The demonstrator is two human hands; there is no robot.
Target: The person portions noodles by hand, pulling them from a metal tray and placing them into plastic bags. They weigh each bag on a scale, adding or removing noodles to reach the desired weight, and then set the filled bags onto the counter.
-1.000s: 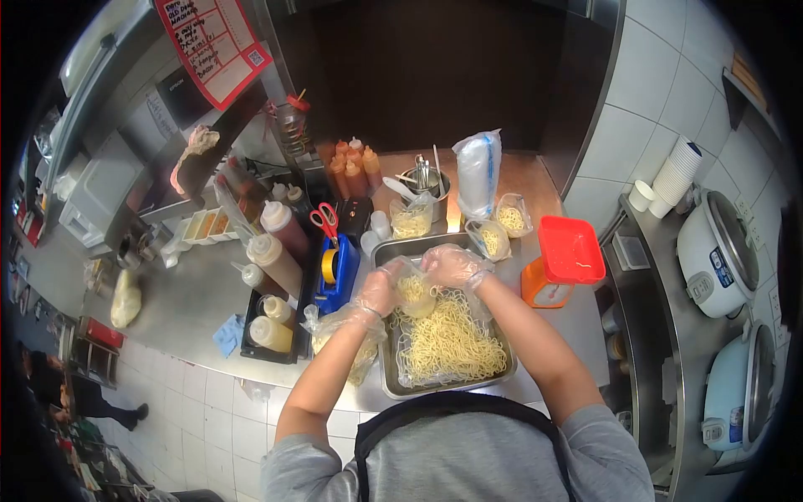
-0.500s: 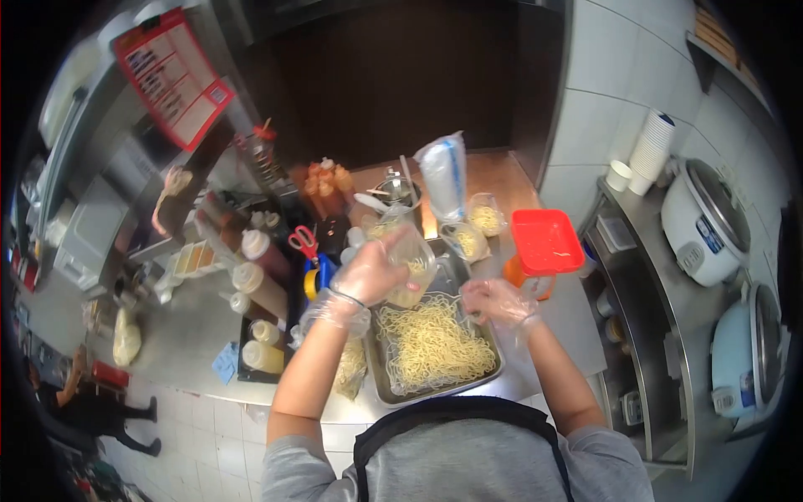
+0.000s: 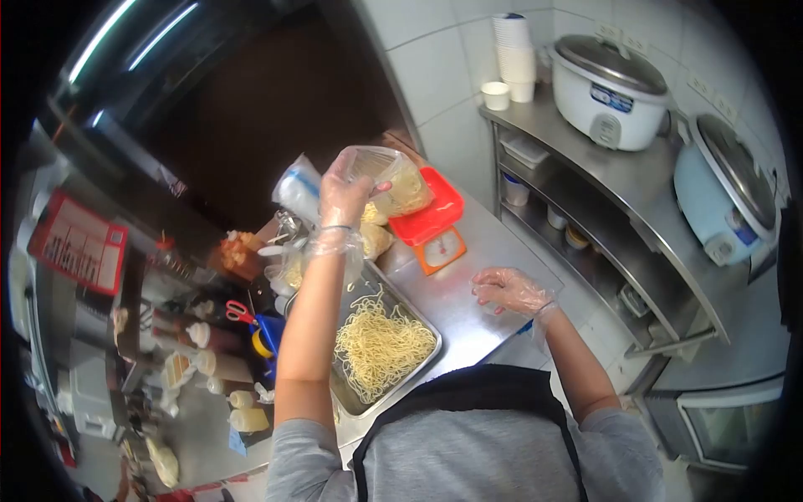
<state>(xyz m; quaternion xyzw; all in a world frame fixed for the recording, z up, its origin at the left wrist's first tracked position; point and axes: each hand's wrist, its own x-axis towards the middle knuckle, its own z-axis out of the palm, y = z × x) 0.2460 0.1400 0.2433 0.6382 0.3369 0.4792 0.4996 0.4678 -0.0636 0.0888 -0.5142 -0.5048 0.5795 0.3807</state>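
Pinched in the left grip (image 3: 347,194), the clear plastic noodle bag (image 3: 406,192) extends beyond the fingers, over the red scale pan (image 3: 445,203); contact is unclear. Steel desk (image 3: 468,314) surface spans from the metal noodle tray (image 3: 434,355) to its right edge, near the loosely spread right grip (image 3: 493,293).
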